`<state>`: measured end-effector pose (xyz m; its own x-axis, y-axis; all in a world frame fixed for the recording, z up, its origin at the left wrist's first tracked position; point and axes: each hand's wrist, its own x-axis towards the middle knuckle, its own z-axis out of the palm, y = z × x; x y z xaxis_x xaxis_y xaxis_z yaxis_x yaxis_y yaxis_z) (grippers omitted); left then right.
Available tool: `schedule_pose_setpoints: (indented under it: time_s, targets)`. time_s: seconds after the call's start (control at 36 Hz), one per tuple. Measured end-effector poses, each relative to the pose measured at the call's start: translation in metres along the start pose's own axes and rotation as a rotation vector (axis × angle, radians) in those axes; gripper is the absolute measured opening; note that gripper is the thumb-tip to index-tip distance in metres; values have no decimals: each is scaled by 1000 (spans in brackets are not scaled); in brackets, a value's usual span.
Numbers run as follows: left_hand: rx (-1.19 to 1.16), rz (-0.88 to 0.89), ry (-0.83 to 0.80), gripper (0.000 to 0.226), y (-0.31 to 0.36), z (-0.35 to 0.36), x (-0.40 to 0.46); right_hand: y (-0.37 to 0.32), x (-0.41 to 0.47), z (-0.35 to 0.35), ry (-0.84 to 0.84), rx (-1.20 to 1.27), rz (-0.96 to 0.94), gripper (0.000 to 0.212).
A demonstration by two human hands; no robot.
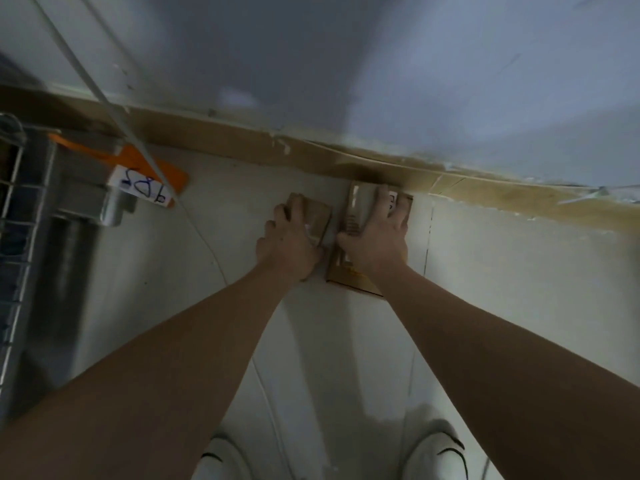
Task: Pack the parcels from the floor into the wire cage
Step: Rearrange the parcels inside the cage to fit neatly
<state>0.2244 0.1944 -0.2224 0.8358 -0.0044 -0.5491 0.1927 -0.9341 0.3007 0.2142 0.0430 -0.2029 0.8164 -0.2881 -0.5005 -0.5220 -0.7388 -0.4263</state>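
The left hand (289, 242) gripped the small parcel (317, 216), the right hand (375, 237) the long parcel (360, 216); lifting both level toward the wire cage (14, 202) at nine o'clock seemed best.

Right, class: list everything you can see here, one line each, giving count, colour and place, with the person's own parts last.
smaller parcel: one, brown, on the floor, under the left hand.
larger parcel: one, brown with a white label, beside it, by the skirting.
wire cage: one, grey metal, far left edge.
orange tag: one, with a white label, on the cage.
floor: pale tiles.
skirting: brown strip at the wall's foot.
shoes: two, white, bottom edge.
left hand: grips the smaller parcel.
right hand: grips the larger parcel.
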Motion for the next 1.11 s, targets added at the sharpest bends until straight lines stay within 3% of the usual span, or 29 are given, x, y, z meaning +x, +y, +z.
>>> schedule_pose_setpoints:
  time_s: [0.14,0.31,0.44,0.56,0.78,0.97,1.11]
  targets:
    - [8,-13,27,94,5,-42,-42,-1,-44,-59,35,-8,-66,105]
    - [10,52,31,90,23,-153,-144,-45,-148,-151,-28,-82,-65,85]
    - [-52,119,52,86,44,-278,-243,-113,-250,-251,-64,-122,-121,83]
    - [69,188,103,80,70,-383,-319,-169,-333,-339,-72,-139,-201,88]
    - [112,286,248,79,92,-554,-474,-274,-475,-484,26,-149,-362,92]
    - [93,254,433,75,61,-646,-610,-338,-580,-552,81,-188,-558,95]
    - [40,107,526,83,18,-679,-708,-377,-647,-562,77,-265,-721,92]
